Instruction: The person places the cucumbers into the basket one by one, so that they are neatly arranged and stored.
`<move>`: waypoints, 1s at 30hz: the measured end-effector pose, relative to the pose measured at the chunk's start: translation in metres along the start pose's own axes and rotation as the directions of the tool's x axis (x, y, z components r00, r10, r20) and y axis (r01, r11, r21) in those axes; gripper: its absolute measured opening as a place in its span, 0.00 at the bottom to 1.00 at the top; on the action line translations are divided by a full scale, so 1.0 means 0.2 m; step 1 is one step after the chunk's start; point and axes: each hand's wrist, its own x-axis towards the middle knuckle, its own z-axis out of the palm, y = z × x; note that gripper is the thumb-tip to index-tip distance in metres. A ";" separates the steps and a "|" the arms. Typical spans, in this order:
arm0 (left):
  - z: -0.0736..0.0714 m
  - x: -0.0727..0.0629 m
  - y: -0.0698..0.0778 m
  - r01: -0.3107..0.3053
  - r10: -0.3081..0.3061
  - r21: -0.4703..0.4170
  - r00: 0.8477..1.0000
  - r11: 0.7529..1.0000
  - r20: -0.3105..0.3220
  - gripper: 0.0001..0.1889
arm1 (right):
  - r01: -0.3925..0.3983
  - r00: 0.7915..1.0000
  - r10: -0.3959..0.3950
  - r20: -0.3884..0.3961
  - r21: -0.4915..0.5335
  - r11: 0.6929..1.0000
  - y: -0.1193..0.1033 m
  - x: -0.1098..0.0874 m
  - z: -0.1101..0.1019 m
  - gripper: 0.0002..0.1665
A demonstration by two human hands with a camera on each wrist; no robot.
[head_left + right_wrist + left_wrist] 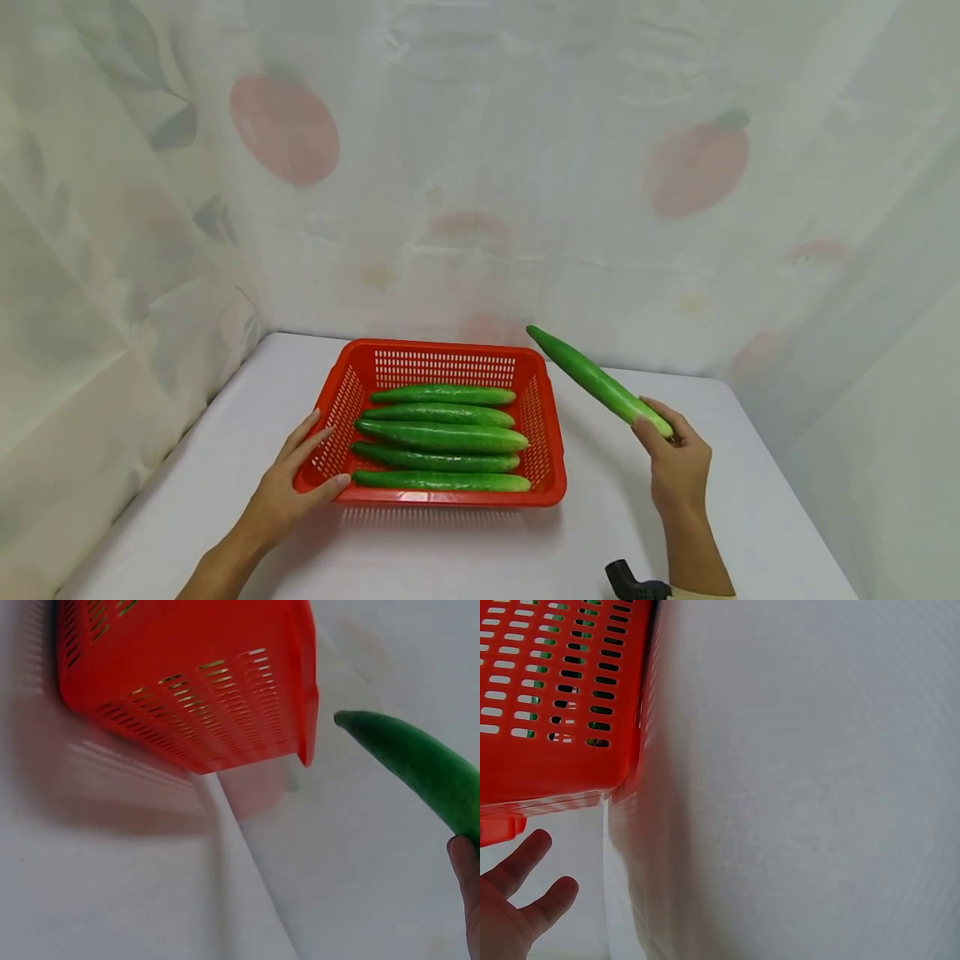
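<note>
Several green cucumbers [441, 436] lie side by side in a red plastic basket [450, 497] with slotted walls. To the right of the basket, my right hand [678, 462] grips one more cucumber [592, 379] by its paler end and holds it in the air. Its dark tip points up and left toward the basket's far corner. At the basket's left near corner is my left hand [288, 487], fingers spread, the thumb at the rim. In the left wrist view two fingers [547, 906] of it stand apart from the basket wall [555, 765].
A white-covered table [600, 517] carries the basket. Pale curtains [480, 167] with faded fruit prints hang behind and at both sides. A black device [633, 581] sits by the right wrist at the lower edge.
</note>
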 end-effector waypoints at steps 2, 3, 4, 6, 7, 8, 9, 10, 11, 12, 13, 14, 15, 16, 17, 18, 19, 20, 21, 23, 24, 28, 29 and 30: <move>0.00 0.00 0.00 0.000 0.000 -0.001 1.000 1.000 0.002 0.36 | 0.005 1.000 -0.005 0.023 0.024 1.000 -0.02 0.00 0.01 0.21; 0.00 0.00 0.00 -0.001 0.001 -0.003 1.000 1.000 0.002 0.36 | 0.006 0.999 -0.008 0.038 0.047 0.999 -0.03 0.01 0.02 0.21; 0.00 0.00 0.00 -0.002 0.002 -0.004 1.000 1.000 0.000 0.36 | 0.007 0.999 -0.011 0.052 0.074 0.997 -0.03 0.01 0.03 0.22; 0.00 0.01 0.00 -0.003 0.003 -0.007 1.000 1.000 0.000 0.36 | 0.003 0.997 -0.012 0.074 0.117 0.993 -0.04 0.01 0.05 0.22; 0.00 0.01 0.00 -0.003 0.003 -0.008 1.000 1.000 0.000 0.36 | 0.003 0.996 -0.015 0.085 0.139 0.990 -0.05 0.02 0.06 0.23; 0.00 0.01 0.00 -0.004 0.004 -0.009 1.000 1.000 0.000 0.36 | 0.004 0.995 -0.019 0.095 0.153 0.988 -0.05 0.02 0.07 0.23; 0.00 0.01 0.00 -0.003 0.003 -0.011 1.000 1.000 0.000 0.36 | 0.003 0.995 -0.021 0.103 0.167 0.986 -0.05 0.02 0.08 0.22; 0.00 0.01 0.00 -0.002 0.002 -0.011 1.000 1.000 0.001 0.36 | 0.006 0.993 -0.026 0.112 0.175 0.985 -0.06 0.02 0.09 0.22; 0.00 0.01 0.00 -0.001 0.001 -0.011 1.000 1.000 0.002 0.36 | 0.009 0.992 -0.031 0.123 0.178 0.984 -0.06 0.02 0.10 0.22; 0.00 0.01 0.00 0.001 -0.001 -0.010 1.000 1.000 0.002 0.36 | 0.011 0.990 -0.035 0.134 0.180 0.984 -0.06 0.02 0.11 0.22; 0.00 0.01 0.00 0.001 -0.001 -0.009 1.000 1.000 0.001 0.36 | 0.015 0.988 -0.042 0.147 0.182 0.983 -0.07 0.02 0.12 0.21; 0.00 0.01 0.00 0.001 -0.001 -0.007 1.000 1.000 0.001 0.36 | 0.015 0.986 -0.046 0.161 0.184 0.983 -0.07 0.02 0.14 0.22; 0.00 0.01 0.00 0.002 -0.002 -0.005 1.000 1.000 0.000 0.36 | 0.015 0.984 -0.047 0.174 0.184 0.983 -0.07 0.02 0.15 0.22; 0.00 0.01 0.00 0.002 -0.002 -0.003 1.000 1.000 -0.001 0.36 | 0.018 0.981 -0.052 0.188 0.181 0.983 -0.07 0.02 0.16 0.22; 0.00 0.01 0.00 0.001 -0.001 -0.001 1.000 1.000 -0.003 0.36 | 0.018 0.978 -0.055 0.200 0.182 0.983 -0.08 0.02 0.18 0.22; 0.00 0.01 0.00 0.001 -0.001 0.000 1.000 1.000 -0.005 0.36 | 0.019 0.975 -0.059 0.212 0.186 0.982 -0.08 0.02 0.19 0.22; 0.00 0.01 0.00 0.000 0.000 0.002 1.000 1.000 -0.006 0.36 | 0.023 0.973 -0.065 0.223 0.186 0.982 -0.08 0.02 0.20 0.22; 0.00 0.01 -0.01 -0.002 0.002 0.005 1.000 1.000 -0.006 0.36 | 0.023 0.970 -0.068 0.235 0.189 0.982 -0.08 0.02 0.22 0.22; 0.00 0.01 -0.01 -0.003 0.003 0.008 1.000 1.000 -0.006 0.36 | 0.027 0.966 -0.075 0.246 0.192 0.981 -0.08 0.02 0.23 0.21; 0.00 0.00 -0.01 -0.008 0.008 0.010 1.000 1.000 -0.007 0.36 | 0.036 0.959 -0.089 0.270 0.194 0.980 -0.07 0.02 0.26 0.21; 0.00 0.00 -0.01 -0.009 0.009 0.011 1.000 1.000 -0.008 0.36 | 0.041 0.954 -0.096 0.283 0.195 0.980 -0.07 0.02 0.28 0.20; 0.00 0.00 0.00 -0.009 0.009 0.009 1.000 1.000 -0.012 0.36 | 0.049 0.934 -0.114 0.338 0.194 0.980 -0.07 0.02 0.35 0.21; 0.00 0.00 0.00 -0.007 0.007 0.008 1.000 1.000 -0.011 0.36 | 0.048 0.930 -0.114 0.349 0.193 0.980 -0.06 0.02 0.37 0.21; 0.00 0.00 0.00 -0.007 0.007 0.007 1.000 1.000 -0.010 0.36 | 0.046 0.926 -0.115 0.360 0.195 0.980 -0.06 0.02 0.39 0.22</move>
